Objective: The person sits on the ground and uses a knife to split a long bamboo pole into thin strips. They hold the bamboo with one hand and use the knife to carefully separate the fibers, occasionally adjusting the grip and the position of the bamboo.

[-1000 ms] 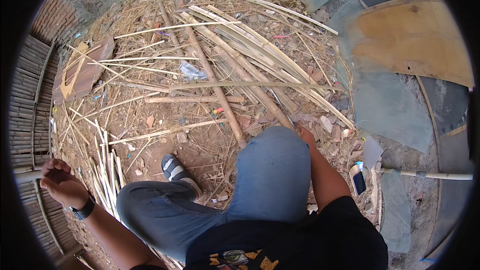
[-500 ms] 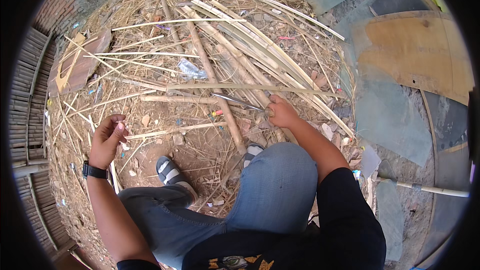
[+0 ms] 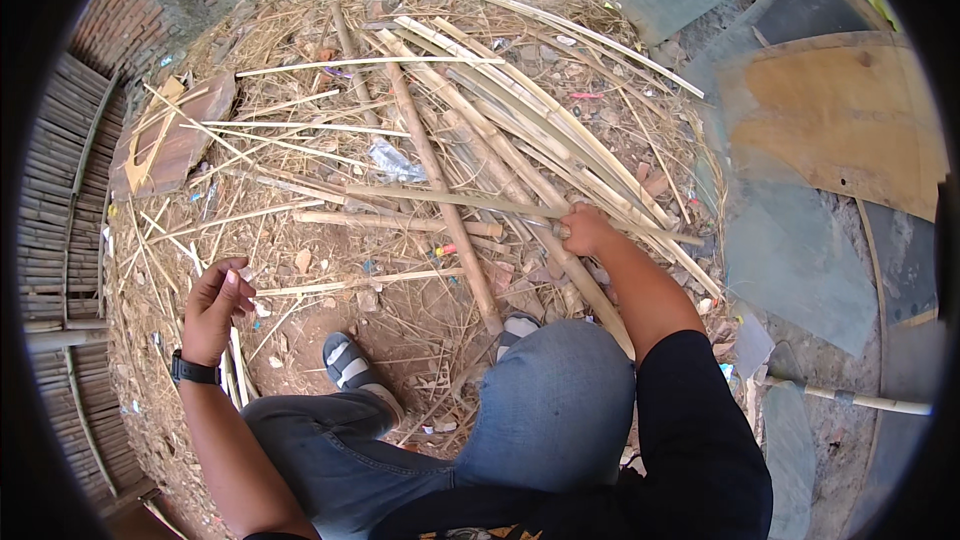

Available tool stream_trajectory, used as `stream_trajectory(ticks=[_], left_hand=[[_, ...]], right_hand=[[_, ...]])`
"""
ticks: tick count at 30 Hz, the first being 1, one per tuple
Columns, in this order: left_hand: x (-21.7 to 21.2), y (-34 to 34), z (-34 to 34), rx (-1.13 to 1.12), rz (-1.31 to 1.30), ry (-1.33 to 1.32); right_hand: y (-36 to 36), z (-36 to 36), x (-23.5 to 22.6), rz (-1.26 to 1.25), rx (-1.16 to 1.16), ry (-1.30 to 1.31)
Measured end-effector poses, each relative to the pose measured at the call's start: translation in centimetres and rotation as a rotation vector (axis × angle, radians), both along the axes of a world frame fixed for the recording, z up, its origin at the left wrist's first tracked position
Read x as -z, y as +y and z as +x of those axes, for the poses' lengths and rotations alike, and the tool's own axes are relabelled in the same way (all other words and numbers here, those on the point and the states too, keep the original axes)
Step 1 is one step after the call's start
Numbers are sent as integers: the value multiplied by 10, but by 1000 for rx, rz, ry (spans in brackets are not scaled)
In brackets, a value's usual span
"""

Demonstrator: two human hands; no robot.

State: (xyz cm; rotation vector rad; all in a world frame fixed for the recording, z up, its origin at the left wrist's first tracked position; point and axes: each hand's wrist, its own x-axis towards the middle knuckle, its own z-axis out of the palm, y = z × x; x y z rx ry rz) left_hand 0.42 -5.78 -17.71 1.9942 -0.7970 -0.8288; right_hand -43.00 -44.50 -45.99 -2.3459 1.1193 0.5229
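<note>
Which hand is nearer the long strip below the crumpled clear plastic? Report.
Right: the right hand overlaps the long strip toward its right end; the left hand is apart, left and below.

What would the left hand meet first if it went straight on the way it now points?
Probably a thin pale strip of bamboo, lying on the ground just ahead of the left hand. Depth is unclear: the hand seems raised, so it might pass above the strip.

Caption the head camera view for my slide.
Above littered ground, the right hand is at a long bamboo strip; the left hand hovers.
</note>
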Motion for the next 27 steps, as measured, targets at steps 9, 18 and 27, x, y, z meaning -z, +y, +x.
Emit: stream_trajectory(ticks=[9, 18, 27], left_hand=[[7, -4, -3, -36, -7, 20], [19, -21, -5, -35, 60, 26], [28, -27, -14, -65, 157, 7]], right_hand=[[12, -46, -40, 320, 86, -122], [-27, -162, 46, -282, 463, -252], [-39, -215, 43, -160, 588, 255]])
